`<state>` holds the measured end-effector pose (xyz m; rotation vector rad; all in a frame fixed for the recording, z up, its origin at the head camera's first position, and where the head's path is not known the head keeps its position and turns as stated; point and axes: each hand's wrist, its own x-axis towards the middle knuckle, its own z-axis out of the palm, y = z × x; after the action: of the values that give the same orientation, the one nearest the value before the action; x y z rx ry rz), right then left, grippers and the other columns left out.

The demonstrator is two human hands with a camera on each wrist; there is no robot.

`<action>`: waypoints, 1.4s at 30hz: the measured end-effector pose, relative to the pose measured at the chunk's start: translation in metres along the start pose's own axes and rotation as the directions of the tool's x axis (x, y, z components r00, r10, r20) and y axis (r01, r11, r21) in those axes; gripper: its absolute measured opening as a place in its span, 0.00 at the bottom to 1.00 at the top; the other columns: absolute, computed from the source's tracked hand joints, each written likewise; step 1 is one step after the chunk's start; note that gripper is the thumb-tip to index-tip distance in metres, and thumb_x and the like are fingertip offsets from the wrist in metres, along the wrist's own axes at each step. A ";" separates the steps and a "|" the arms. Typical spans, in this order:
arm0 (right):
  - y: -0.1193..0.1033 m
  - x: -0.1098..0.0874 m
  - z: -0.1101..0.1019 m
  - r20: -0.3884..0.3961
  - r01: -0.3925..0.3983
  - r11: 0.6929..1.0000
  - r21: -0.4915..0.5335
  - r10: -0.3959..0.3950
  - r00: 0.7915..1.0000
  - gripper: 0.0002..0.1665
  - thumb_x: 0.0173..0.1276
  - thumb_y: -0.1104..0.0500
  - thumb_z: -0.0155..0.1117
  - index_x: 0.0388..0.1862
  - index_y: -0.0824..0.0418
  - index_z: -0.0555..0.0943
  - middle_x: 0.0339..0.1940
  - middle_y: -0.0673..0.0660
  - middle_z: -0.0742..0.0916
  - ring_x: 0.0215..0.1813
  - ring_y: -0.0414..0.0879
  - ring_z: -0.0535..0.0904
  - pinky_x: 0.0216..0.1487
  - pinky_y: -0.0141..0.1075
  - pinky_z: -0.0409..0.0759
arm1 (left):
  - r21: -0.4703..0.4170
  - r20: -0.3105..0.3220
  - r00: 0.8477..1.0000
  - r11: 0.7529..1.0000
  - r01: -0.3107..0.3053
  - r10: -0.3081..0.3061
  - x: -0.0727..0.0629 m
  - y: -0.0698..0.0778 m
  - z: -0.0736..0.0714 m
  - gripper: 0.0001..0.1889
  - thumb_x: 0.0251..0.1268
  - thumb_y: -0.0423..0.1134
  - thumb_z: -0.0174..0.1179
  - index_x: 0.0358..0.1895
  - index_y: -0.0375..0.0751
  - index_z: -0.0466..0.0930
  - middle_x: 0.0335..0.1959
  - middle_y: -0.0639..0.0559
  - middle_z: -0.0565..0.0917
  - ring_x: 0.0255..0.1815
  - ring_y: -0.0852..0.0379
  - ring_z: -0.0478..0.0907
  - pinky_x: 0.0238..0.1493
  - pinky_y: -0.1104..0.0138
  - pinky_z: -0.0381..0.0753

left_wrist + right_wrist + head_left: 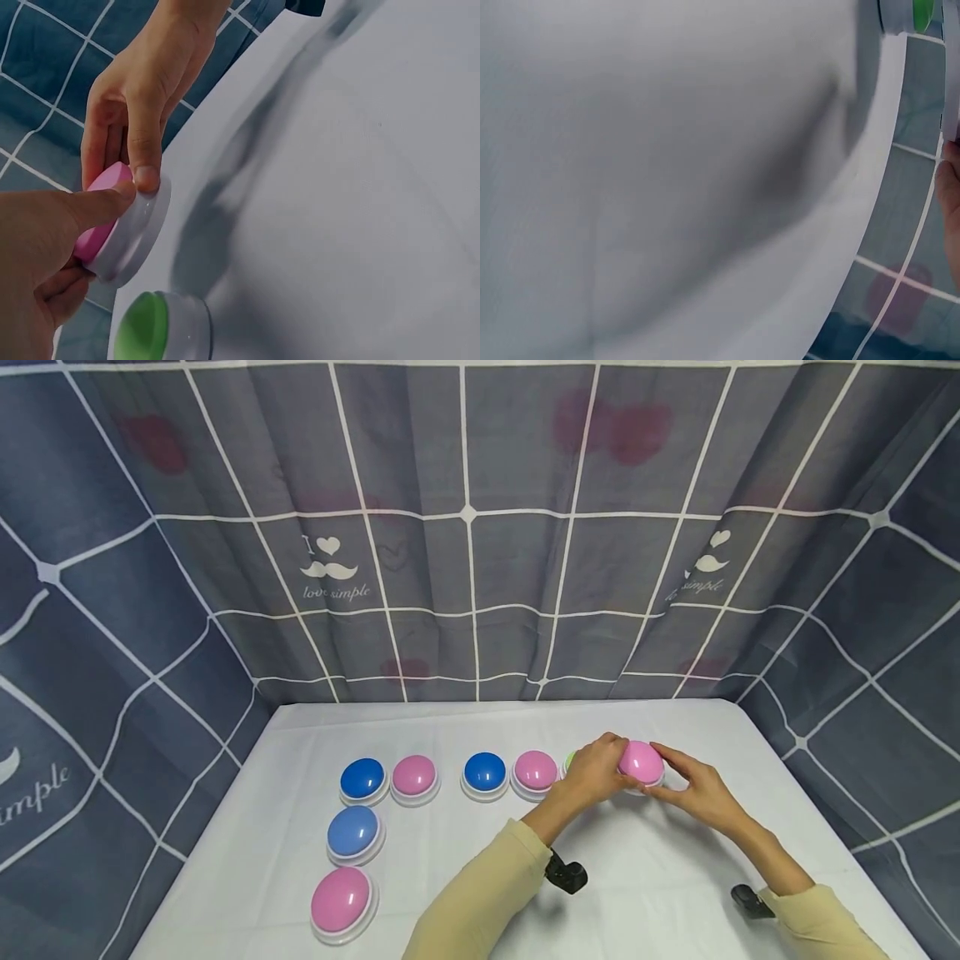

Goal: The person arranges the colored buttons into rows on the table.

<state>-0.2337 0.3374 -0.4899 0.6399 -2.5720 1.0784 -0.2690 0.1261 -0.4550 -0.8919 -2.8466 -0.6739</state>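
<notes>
Grasping a pink-domed push button (641, 762) between left hand (595, 770) and right hand (701, 793), with fingers curled at its sides and thumbs nearly meeting at the white base. Holding it just above the white-covered table (442, 868), near a green-domed push button (142, 330). Roughly in line with a second pink-domed push button (536, 770) and a blue-domed push button (484, 771) farther left.

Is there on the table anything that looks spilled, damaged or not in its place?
Nothing visible looks spilled or damaged. Only the back row's spacing looks uneven: a wider gap separates its leftmost pink button from the next blue button.
</notes>
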 end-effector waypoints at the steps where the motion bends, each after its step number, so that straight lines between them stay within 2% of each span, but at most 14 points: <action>1: 0.002 -0.001 -0.001 0.001 -0.002 1.000 -0.001 0.002 1.000 0.44 0.52 0.60 0.81 0.67 0.69 0.73 0.63 0.68 0.79 0.65 0.43 0.72 0.58 0.14 0.62 | 0.004 0.004 1.000 1.000 -0.002 0.002 0.002 0.001 0.002 0.34 0.46 0.57 0.78 0.58 0.48 0.81 0.55 0.56 0.81 0.47 0.63 0.81 0.45 0.71 0.78; 4: 0.007 -0.004 -0.002 0.010 -0.018 1.000 -0.005 0.018 1.000 0.44 0.53 0.59 0.81 0.67 0.69 0.73 0.63 0.68 0.79 0.65 0.53 0.74 0.58 0.14 0.62 | 0.026 0.014 1.000 1.000 -0.005 0.004 0.007 0.005 0.006 0.34 0.45 0.58 0.78 0.57 0.48 0.81 0.53 0.57 0.81 0.46 0.64 0.81 0.44 0.74 0.77; 10: 0.020 -0.008 0.000 0.042 -0.081 0.996 -0.024 0.082 0.996 0.45 0.55 0.54 0.80 0.68 0.68 0.72 0.64 0.66 0.79 0.66 0.53 0.73 0.57 0.14 0.61 | 0.071 0.036 0.999 0.997 0.020 -0.023 0.009 0.008 0.011 0.31 0.45 0.57 0.78 0.54 0.49 0.83 0.50 0.58 0.82 0.44 0.65 0.80 0.42 0.74 0.77; 13: 0.023 -0.009 0.002 0.053 -0.101 0.994 -0.035 0.102 0.993 0.46 0.55 0.52 0.80 0.69 0.68 0.72 0.64 0.66 0.79 0.66 0.60 0.73 0.56 0.15 0.60 | 0.086 0.044 0.999 0.996 0.020 -0.024 0.008 0.009 0.014 0.31 0.46 0.57 0.78 0.54 0.48 0.83 0.50 0.58 0.82 0.45 0.65 0.80 0.43 0.74 0.77; 14: 0.024 -0.010 0.002 0.055 -0.099 0.994 -0.035 0.101 0.993 0.45 0.55 0.52 0.80 0.68 0.69 0.72 0.64 0.67 0.79 0.65 0.63 0.73 0.58 0.18 0.64 | 0.090 0.046 0.999 0.996 0.018 -0.022 0.008 0.009 0.014 0.32 0.46 0.57 0.77 0.55 0.48 0.83 0.50 0.58 0.82 0.45 0.65 0.80 0.43 0.74 0.77; 16: 0.028 -0.009 0.004 0.057 -0.105 0.994 -0.038 0.107 0.993 0.46 0.55 0.52 0.80 0.68 0.69 0.72 0.64 0.67 0.79 0.65 0.66 0.72 0.59 0.18 0.64 | 0.096 0.047 0.998 0.995 0.026 -0.030 0.009 0.008 0.016 0.31 0.46 0.57 0.77 0.54 0.48 0.83 0.49 0.58 0.82 0.44 0.65 0.80 0.42 0.74 0.78; 18: 0.031 -0.008 0.007 0.069 -0.118 0.992 -0.040 0.120 0.990 0.46 0.55 0.51 0.80 0.68 0.69 0.72 0.65 0.67 0.78 0.65 0.67 0.72 0.62 0.30 0.71 | 0.103 0.049 0.998 0.994 0.038 -0.044 0.009 0.008 0.018 0.31 0.45 0.58 0.78 0.53 0.48 0.83 0.47 0.58 0.82 0.42 0.65 0.80 0.41 0.74 0.77; 21: 0.034 -0.008 0.011 0.092 -0.147 0.988 -0.039 0.150 0.984 0.47 0.56 0.50 0.79 0.69 0.70 0.71 0.66 0.67 0.77 0.66 0.67 0.71 0.64 0.40 0.73 | 0.128 0.059 0.996 0.990 0.054 -0.062 0.010 0.006 0.020 0.31 0.44 0.59 0.78 0.52 0.49 0.84 0.44 0.59 0.81 0.40 0.66 0.80 0.39 0.73 0.77; 23: 0.034 -0.008 0.013 0.105 -0.163 0.986 -0.033 0.166 0.981 0.47 0.56 0.51 0.79 0.69 0.71 0.70 0.66 0.69 0.76 0.67 0.68 0.70 0.63 0.54 0.71 | 0.140 0.068 0.996 0.989 0.053 -0.063 0.009 0.006 0.021 0.31 0.44 0.59 0.78 0.51 0.49 0.84 0.42 0.59 0.81 0.39 0.65 0.79 0.39 0.73 0.77; 25: 0.033 -0.009 0.014 0.112 -0.172 0.985 -0.029 0.174 0.978 0.47 0.57 0.51 0.78 0.69 0.72 0.70 0.66 0.71 0.76 0.66 0.69 0.70 0.63 0.54 0.71 | 0.154 0.075 0.995 0.987 0.048 -0.060 0.009 0.006 0.022 0.31 0.43 0.60 0.78 0.51 0.49 0.83 0.42 0.59 0.81 0.39 0.65 0.79 0.38 0.73 0.77; 26: 0.033 -0.009 0.014 0.117 -0.174 0.985 -0.025 0.175 0.978 0.47 0.57 0.52 0.78 0.69 0.73 0.69 0.66 0.72 0.76 0.66 0.70 0.69 0.62 0.60 0.69 | 0.157 0.079 0.995 0.987 0.047 -0.060 0.008 0.006 0.023 0.32 0.43 0.60 0.78 0.51 0.49 0.83 0.42 0.59 0.81 0.39 0.65 0.79 0.39 0.72 0.77; 31: 0.032 -0.011 0.014 0.123 -0.177 0.984 -0.037 0.180 0.976 0.46 0.57 0.53 0.78 0.68 0.74 0.70 0.65 0.73 0.76 0.65 0.70 0.70 0.61 0.60 0.70 | 0.178 0.090 0.994 0.983 0.038 -0.055 0.009 0.007 0.025 0.32 0.43 0.61 0.77 0.52 0.49 0.83 0.44 0.59 0.81 0.40 0.64 0.79 0.39 0.72 0.78; 42: 0.033 -0.011 0.014 0.124 -0.189 0.981 -0.050 0.194 0.973 0.46 0.58 0.53 0.78 0.68 0.75 0.69 0.65 0.73 0.75 0.66 0.71 0.69 0.63 0.60 0.69 | 0.213 0.098 0.993 0.976 0.042 -0.064 0.014 0.009 0.030 0.29 0.44 0.60 0.77 0.50 0.51 0.84 0.42 0.58 0.80 0.38 0.64 0.79 0.38 0.71 0.78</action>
<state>-0.2420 0.3511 -0.5243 0.4734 -2.8057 1.0754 -0.2743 0.1527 -0.4758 -0.8434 -2.9715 -0.3294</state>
